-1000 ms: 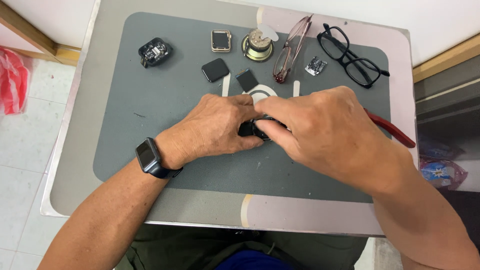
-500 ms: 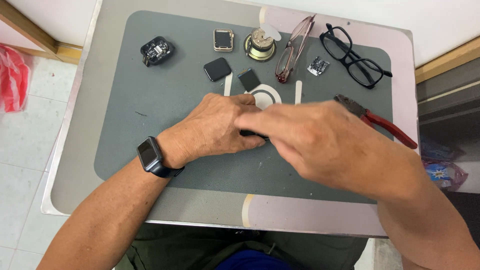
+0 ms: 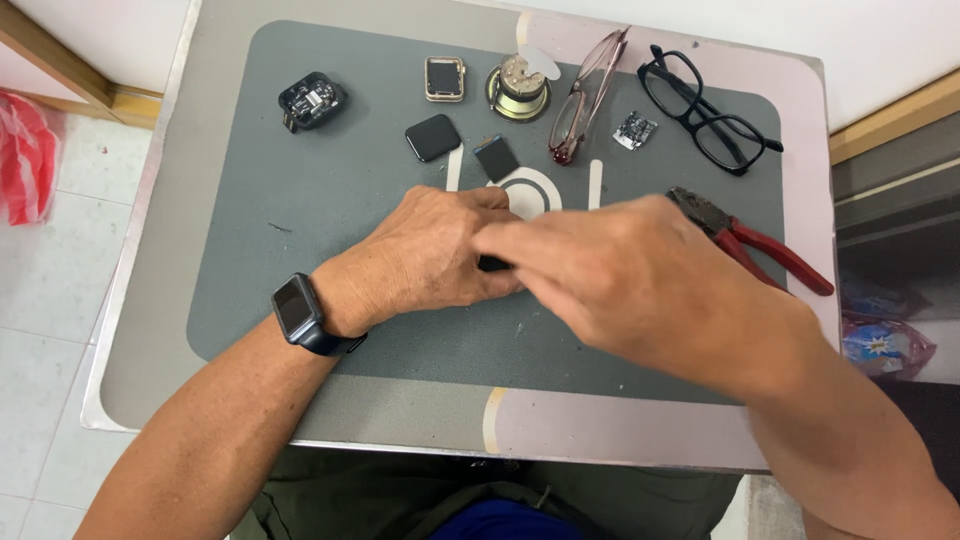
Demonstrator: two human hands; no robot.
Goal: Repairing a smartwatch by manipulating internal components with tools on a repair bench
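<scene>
Pinched under the fingers of your left hand (image 3: 430, 255), a small dark part (image 3: 493, 264) sat mid-mat on the grey work mat (image 3: 300, 210), while your right hand (image 3: 640, 280) crossed over it, blurred, its grip impossible to tell. Beyond your knuckles lay a black square screen (image 3: 433, 137), a gold watch case (image 3: 445, 78), two pairs of glasses, and red-handled pliers (image 3: 760, 245) just beside your right hand.

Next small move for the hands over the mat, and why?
Probably steady the right hand over the small dark part before anything else: the left hand pins it on the grey mat, the right hand is blurred mid-motion and hides most of it.
</scene>
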